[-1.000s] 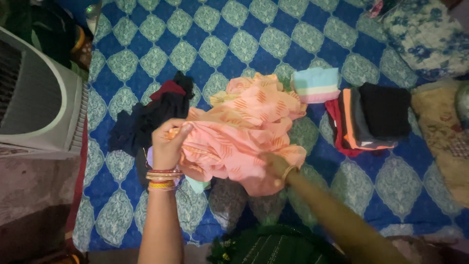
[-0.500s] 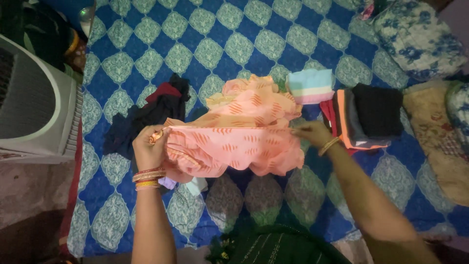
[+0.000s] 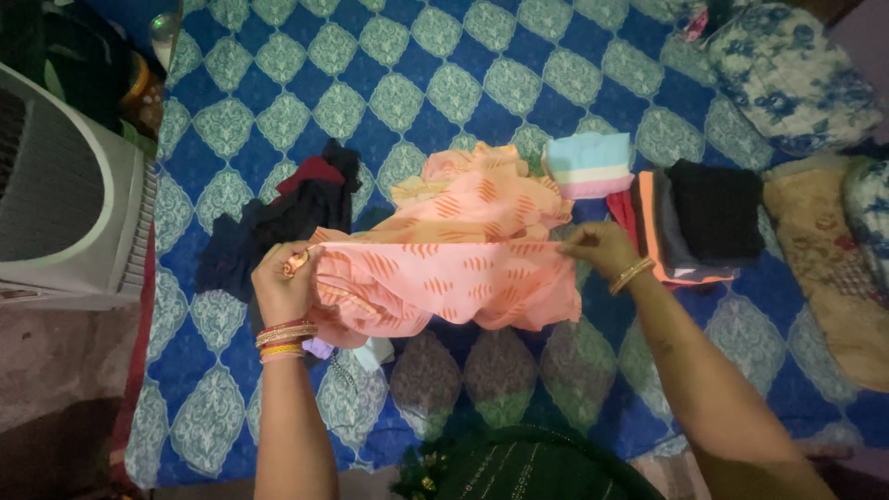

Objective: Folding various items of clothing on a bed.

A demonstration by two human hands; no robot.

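Observation:
A peach-pink cloth with an orange print (image 3: 444, 268) is stretched between my two hands above a blue patterned bedsheet (image 3: 444, 83). My left hand (image 3: 282, 287), with bangles on the wrist, pinches the cloth's left edge. The cloth's right edge is pinched by my right hand (image 3: 597, 248), which wears one bangle. The rest of the cloth lies bunched on the bed behind the stretched edge.
A heap of dark and red clothes (image 3: 287, 208) lies left of the cloth. Folded clothes (image 3: 593, 162) and a stack of folded dark and orange garments (image 3: 699, 218) sit to the right. A floral pillow (image 3: 796, 69) is at top right. A white cooler (image 3: 65, 204) stands at the left.
My right hand moved from the cloth's lower middle out to the right edge, pulling the cloth taut. My left hand kept its hold and shifted slightly left.

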